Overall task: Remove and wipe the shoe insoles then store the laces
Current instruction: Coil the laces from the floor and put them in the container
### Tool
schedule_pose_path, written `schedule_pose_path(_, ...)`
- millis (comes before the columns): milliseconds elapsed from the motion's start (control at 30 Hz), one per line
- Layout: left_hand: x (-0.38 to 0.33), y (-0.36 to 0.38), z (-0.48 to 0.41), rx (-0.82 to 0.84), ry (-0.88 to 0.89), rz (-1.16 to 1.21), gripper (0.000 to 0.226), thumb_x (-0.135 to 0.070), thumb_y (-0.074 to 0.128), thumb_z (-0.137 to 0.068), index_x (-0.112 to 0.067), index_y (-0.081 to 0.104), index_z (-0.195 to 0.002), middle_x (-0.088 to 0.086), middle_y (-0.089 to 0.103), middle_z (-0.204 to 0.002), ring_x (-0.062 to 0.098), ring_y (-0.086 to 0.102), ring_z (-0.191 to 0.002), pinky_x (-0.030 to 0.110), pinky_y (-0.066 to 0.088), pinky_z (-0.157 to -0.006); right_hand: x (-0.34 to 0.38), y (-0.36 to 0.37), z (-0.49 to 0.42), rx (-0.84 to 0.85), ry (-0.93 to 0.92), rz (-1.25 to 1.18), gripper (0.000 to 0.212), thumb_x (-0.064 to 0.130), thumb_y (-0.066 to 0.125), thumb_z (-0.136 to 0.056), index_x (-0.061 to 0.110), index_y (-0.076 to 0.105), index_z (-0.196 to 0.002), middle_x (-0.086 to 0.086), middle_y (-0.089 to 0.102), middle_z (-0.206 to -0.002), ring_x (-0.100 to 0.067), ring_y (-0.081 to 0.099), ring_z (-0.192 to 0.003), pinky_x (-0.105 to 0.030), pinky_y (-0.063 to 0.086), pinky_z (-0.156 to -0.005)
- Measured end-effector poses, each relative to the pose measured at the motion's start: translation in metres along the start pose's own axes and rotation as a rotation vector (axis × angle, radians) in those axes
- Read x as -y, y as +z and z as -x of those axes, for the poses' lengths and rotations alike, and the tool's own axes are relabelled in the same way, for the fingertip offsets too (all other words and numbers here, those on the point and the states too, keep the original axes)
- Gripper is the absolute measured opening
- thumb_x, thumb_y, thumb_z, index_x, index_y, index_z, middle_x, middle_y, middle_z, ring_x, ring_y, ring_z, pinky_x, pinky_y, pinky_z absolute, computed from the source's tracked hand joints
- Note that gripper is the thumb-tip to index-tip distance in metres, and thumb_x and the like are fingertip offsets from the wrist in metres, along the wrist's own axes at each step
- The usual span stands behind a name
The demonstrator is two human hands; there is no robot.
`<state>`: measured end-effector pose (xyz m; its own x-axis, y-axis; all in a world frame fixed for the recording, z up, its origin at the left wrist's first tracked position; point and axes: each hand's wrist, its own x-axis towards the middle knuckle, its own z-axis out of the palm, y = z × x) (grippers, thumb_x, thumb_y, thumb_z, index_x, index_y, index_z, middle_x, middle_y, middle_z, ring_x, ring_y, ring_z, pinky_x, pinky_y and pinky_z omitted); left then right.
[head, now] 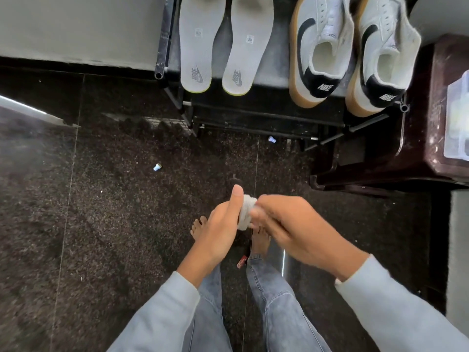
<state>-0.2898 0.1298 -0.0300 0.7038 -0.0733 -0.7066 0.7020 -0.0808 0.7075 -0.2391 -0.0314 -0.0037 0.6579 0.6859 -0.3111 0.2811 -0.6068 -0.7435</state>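
Laces, wound into a white bundle, sit in front of the rack, your left hand curled round them, your right hand pinching them. Insoles lie on the rack's left half, shoes on its right.

Long sleeves — pale grey, perhaps bluish — faded blue jeans, bare feet.

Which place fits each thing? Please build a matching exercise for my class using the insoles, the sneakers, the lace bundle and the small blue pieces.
1. insoles
2. sneakers
3. lace bundle
4. small blue pieces

a. on the dark floor
b. held between the left hand and right hand
c. left part of the black rack
d. right part of the black rack

Pairs: 1-c, 2-d, 3-b, 4-a.
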Motion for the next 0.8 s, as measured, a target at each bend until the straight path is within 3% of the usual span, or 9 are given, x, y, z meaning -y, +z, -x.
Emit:
schedule_pose_path(100, -0.007, 0.006, 0.007, 0.079, 0.014, 0.072, 0.089, -0.073, 0.015, -0.091, -0.008, 0.077, -0.094, 0.012, 0.078, -0.088, 0.022, 0.074, -0.086, 0.038, 0.056, -0.092, -0.013, -0.010, -0.016, -0.097, 0.060, 0.054, 0.035, 0.045, 0.042, -0.101, 0.020, 0.058, -0.081, 0.009, 0.056, -0.070, -0.006, 0.054, -0.065, -0.027, 0.044, -0.062)
schedule_pose_path(233, -0.016, 0.008, 0.013, 0.118, 0.044, 0.179, 0.082, -0.056, 0.017, -0.095, 0.005, 0.072, -0.085, 0.014, 0.071, -0.071, 0.017, 0.065, -0.066, 0.025, 0.054, -0.074, -0.020, -0.007, -0.014, -0.119, 0.207, -0.287, 0.032, 0.035, 0.053, -0.100, 0.019, 0.066, -0.076, -0.001, 0.062, -0.066, -0.002, 0.050, -0.057, -0.017, 0.039, -0.057)
schedule_pose_path(367, -0.022, 0.009, 0.015, 0.085, 0.087, 0.199, 0.063, -0.044, 0.031, -0.099, 0.004, 0.067, -0.081, 0.004, 0.062, -0.059, 0.008, 0.055, -0.056, 0.018, 0.049, -0.065, -0.023, 0.014, -0.001, -0.064, 0.339, -0.482, 0.027, 0.034, 0.054, -0.100, 0.023, 0.067, -0.078, 0.013, 0.060, -0.064, 0.001, 0.051, -0.059, -0.019, 0.042, -0.060)
schedule_pose_path(467, -0.022, 0.008, 0.015, 0.074, 0.070, 0.168, 0.058, -0.036, 0.032, -0.105, 0.002, 0.065, -0.079, 0.001, 0.057, -0.055, 0.006, 0.051, -0.053, 0.014, 0.046, -0.060, -0.022, 0.023, 0.007, -0.138, 0.385, -0.703, 0.021, 0.038, 0.052, -0.099, 0.027, 0.068, -0.109, 0.015, 0.070, -0.097, -0.004, 0.064, -0.089, -0.030, 0.054, -0.078)
schedule_pose_path(567, -0.024, 0.006, 0.016, 0.103, 0.052, 0.133, 0.058, -0.037, 0.031, -0.107, -0.002, 0.063, -0.073, 0.002, 0.053, -0.053, 0.006, 0.048, -0.050, 0.013, 0.043, -0.057, -0.018, 0.020, 0.009, -0.125, 0.336, -0.886, 0.038, 0.037, 0.048, -0.099, 0.035, 0.053, -0.137, 0.017, 0.059, -0.135, -0.005, 0.055, -0.126, -0.036, 0.050, -0.102)
schedule_pose_path(633, -0.025, 0.006, 0.017, 0.133, 0.057, 0.125, 0.059, -0.037, 0.031, -0.107, -0.003, 0.061, -0.070, 0.004, 0.052, -0.052, 0.008, 0.047, -0.049, 0.016, 0.043, -0.058, -0.015, 0.017, 0.009, -0.053, 0.283, -0.914, 0.040, 0.033, 0.048, -0.102, 0.035, 0.049, -0.142, 0.016, 0.060, -0.132, -0.009, 0.052, -0.131, -0.040, 0.042, -0.111)
schedule_pose_path(700, -0.026, 0.005, 0.018, 0.141, 0.062, 0.117, 0.061, -0.038, 0.030, -0.107, -0.005, 0.061, -0.066, 0.003, 0.052, -0.051, 0.009, 0.047, -0.050, 0.019, 0.044, -0.061, -0.013, 0.014, 0.008, -0.008, 0.273, -0.901, 0.035, 0.029, 0.047, -0.103, 0.026, 0.057, -0.137, 0.012, 0.064, -0.127, -0.013, 0.054, -0.130, -0.044, 0.038, -0.115)
schedule_pose_path(800, -0.029, 0.002, 0.019, 0.117, 0.049, 0.114, 0.065, -0.043, 0.028, -0.106, -0.010, 0.062, -0.062, 0.003, 0.055, -0.051, 0.013, 0.050, -0.052, 0.020, 0.049, -0.068, -0.008, 0.012, 0.009, -0.043, 0.309, -0.925, 0.030, 0.025, 0.048, -0.102, 0.014, 0.067, -0.123, 0.001, 0.073, -0.107, -0.019, 0.066, -0.111, -0.042, 0.048, -0.106)
